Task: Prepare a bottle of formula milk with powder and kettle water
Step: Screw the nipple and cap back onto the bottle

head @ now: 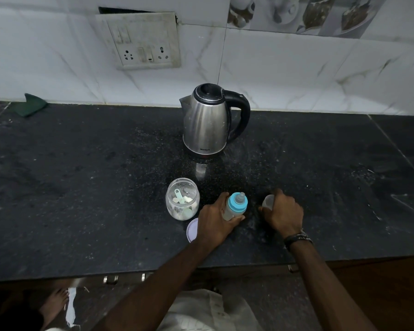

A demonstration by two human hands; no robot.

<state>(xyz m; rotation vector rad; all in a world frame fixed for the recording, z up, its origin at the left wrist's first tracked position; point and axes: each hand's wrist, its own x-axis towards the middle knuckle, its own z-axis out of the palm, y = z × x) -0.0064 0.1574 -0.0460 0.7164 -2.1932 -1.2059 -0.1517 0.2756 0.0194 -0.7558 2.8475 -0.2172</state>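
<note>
A baby bottle (234, 206) with a blue collar and teat stands on the black counter (81, 187), and my left hand (215, 220) is wrapped around its body. To the right, my right hand (283, 212) is closed on the bottle's clear cap (268, 201), which rests on the counter. An open clear jar (182, 199) with a little white powder and a green scoop inside stands left of the bottle. Its lilac lid (192, 230) lies just in front, partly under my left wrist. A steel kettle (207, 120) with a black handle stands behind, lid shut.
A green cloth (28, 106) lies at the back left against the tiled wall. A socket and switch plate (142, 41) is on the wall above. The counter's front edge runs below my forearms, with drawer handles (110, 279) under it.
</note>
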